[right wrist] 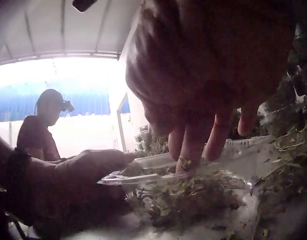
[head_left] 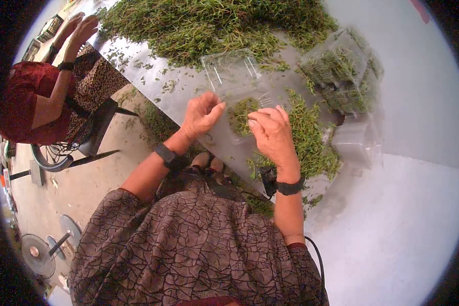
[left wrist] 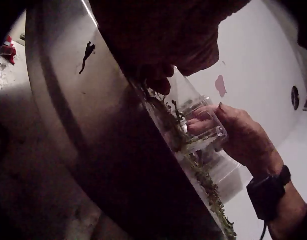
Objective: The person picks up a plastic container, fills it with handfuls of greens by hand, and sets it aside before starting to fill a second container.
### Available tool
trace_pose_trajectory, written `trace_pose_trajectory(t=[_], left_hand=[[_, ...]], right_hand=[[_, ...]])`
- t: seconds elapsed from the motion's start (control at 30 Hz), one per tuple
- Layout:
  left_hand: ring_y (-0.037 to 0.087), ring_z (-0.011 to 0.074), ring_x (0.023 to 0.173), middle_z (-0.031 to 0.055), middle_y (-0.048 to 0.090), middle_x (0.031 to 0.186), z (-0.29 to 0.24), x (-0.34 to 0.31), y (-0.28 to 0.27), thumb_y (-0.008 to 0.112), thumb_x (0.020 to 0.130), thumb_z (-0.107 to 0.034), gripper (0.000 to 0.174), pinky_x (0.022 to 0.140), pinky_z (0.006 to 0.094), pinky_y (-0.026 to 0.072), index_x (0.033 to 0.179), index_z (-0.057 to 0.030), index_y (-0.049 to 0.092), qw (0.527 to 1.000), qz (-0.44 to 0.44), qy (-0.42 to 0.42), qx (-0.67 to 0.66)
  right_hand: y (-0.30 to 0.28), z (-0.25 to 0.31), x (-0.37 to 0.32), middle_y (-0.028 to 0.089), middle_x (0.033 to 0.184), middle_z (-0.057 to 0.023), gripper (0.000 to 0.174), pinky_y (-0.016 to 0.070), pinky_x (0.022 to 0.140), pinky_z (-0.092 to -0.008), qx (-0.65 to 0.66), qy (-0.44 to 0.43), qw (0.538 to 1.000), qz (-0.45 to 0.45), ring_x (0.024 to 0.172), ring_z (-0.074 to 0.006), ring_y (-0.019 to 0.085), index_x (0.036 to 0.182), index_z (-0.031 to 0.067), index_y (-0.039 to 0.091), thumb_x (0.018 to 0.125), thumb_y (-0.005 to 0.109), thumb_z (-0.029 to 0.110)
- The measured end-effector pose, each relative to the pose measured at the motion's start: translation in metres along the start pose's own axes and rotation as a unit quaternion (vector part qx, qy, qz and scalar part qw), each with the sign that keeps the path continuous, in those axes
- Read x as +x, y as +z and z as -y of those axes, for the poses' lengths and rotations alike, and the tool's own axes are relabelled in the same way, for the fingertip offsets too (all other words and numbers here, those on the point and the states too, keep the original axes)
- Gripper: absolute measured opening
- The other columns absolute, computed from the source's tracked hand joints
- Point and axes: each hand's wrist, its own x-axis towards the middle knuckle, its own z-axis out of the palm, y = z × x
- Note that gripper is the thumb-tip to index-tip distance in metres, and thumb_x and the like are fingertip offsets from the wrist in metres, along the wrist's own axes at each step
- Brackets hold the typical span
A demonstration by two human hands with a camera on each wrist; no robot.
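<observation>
A clear hinged plastic container [head_left: 233,133] lies on the metal table with its lid [head_left: 230,71] raised away from the body, and some green sprigs [head_left: 241,113] are inside. My left hand [head_left: 201,115] is at the container's left side, fingers bent; whether it grips the rim is hidden. My right hand [head_left: 274,133] is over the container's right part. In the right wrist view, the right hand's fingers [right wrist: 191,145] point down, spread, into the container [right wrist: 143,175]. The left wrist view shows the right hand [left wrist: 248,140] behind the clear wall [left wrist: 221,131].
A large heap of greens [head_left: 188,25] covers the table's far side, and a smaller pile [head_left: 313,145] lies right of the container. Filled containers [head_left: 341,64] are stacked at the right, beside nested empty ones [head_left: 354,140]. Another person [head_left: 35,102] is at the left.
</observation>
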Motion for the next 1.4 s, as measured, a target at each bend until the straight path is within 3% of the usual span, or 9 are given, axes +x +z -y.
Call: trace_pose_trajectory(t=[0.3,0.37,0.57,0.67,0.73,0.8,0.87,1.03,1.4], left_hand=[[0.045,0.0083,0.054,-0.0003,0.05,0.06,0.005,0.002,0.0,0.059,0.085,-0.018,0.019,0.048,0.0267,0.0363,0.076,-0.0027,0.052,0.999,0.01,0.028,0.024],[0.042,0.0103,0.05,0.0045,0.046,0.054,0.004,0.001,0.003,0.061,0.079,-0.021,0.024,0.046,0.0291,0.0363,0.073,0.0003,0.052,0.999,0.0,-0.04,-0.035],[0.04,0.0051,0.054,-0.0033,0.045,0.057,-0.008,0.0,-0.006,0.06,0.082,-0.019,0.022,0.046,0.0245,0.0344,0.071,-0.0022,0.052,0.993,0.012,-0.084,-0.08],[0.041,0.0052,0.054,-0.0041,0.045,0.059,-0.019,0.0,-0.008,0.059,0.083,-0.017,0.02,0.047,0.0241,0.0343,0.071,-0.0032,0.051,0.993,0.007,-0.09,-0.079],[0.041,0.0052,0.055,-0.0036,0.046,0.06,-0.023,0.0,-0.01,0.058,0.083,-0.016,0.018,0.048,0.0241,0.0345,0.073,-0.0032,0.051,0.995,0.0,-0.072,-0.075],[0.041,0.0054,0.055,-0.0033,0.046,0.06,-0.018,0.0,-0.011,0.058,0.083,-0.015,0.018,0.048,0.0241,0.0349,0.073,-0.0033,0.051,0.995,-0.004,-0.062,-0.072],[0.042,0.0056,0.056,-0.0029,0.047,0.061,-0.012,0.0,-0.011,0.058,0.083,-0.015,0.017,0.049,0.0242,0.0353,0.073,-0.0033,0.05,0.996,-0.01,-0.052,-0.07],[0.042,0.0072,0.055,-0.0011,0.048,0.06,-0.024,0.001,-0.012,0.058,0.084,-0.015,0.019,0.049,0.0254,0.0363,0.073,-0.0022,0.049,0.999,0.0,-0.04,-0.036],[0.048,0.0116,0.051,0.0032,0.049,0.055,-0.022,0.001,-0.011,0.058,0.085,-0.017,0.021,0.047,0.0283,0.0387,0.074,-0.0013,0.049,1.0,0.001,0.0,0.018]], right_hand=[[0.027,0.008,0.002,0.063,0.093,-0.0112,0.02,0.0295,0.101,-0.0501,-0.021,-0.049,0.998,0.029,0.099,-0.0269,0.055,0.094,0.0056,0.064,0.08,0.06,0.019],[0.02,0.005,0.002,0.063,0.093,-0.0115,0.02,0.0301,0.101,-0.0493,-0.016,-0.043,0.999,0.026,0.099,-0.0269,0.056,0.095,0.006,0.064,0.08,0.06,0.019],[-0.034,-0.029,-0.003,0.064,0.093,-0.0132,0.019,0.0397,0.093,-0.0429,-0.012,0.025,0.994,-0.107,0.095,-0.0293,0.058,0.094,0.0065,0.066,0.077,0.063,0.014],[-0.06,-0.051,-0.013,0.064,0.091,-0.0146,0.017,0.0431,0.087,-0.04,-0.024,0.137,0.978,-0.154,0.094,-0.0307,0.057,0.091,0.0041,0.066,0.076,0.063,0.012],[-0.067,-0.073,-0.023,0.065,0.089,-0.0157,0.016,0.0458,0.08,-0.04,-0.119,0.174,0.96,-0.186,0.088,-0.0328,0.059,0.089,0.0024,0.066,0.076,0.063,0.011],[-0.073,-0.08,-0.026,0.065,0.09,-0.0163,0.017,0.0463,0.077,-0.0424,-0.136,0.195,0.954,-0.182,0.086,-0.0349,0.059,0.089,0.0029,0.066,0.076,0.063,0.012],[-0.071,-0.09,-0.028,0.064,0.094,-0.0171,0.02,0.0461,0.077,-0.0439,-0.109,0.307,0.936,-0.131,0.088,-0.0364,0.059,0.091,0.0035,0.066,0.077,0.062,0.017],[-0.063,-0.106,-0.02,0.062,0.1,-0.0225,0.038,0.0453,0.082,-0.0467,-0.171,0.328,0.921,-0.123,0.092,-0.0394,0.058,0.105,0.0001,0.062,0.082,0.059,0.03],[-0.032,-0.118,0.015,0.064,0.096,-0.0205,0.039,0.0421,0.085,-0.0495,-0.203,0.364,0.908,-0.049,0.094,-0.039,0.057,0.097,0.0007,0.063,0.082,0.054,0.036]])
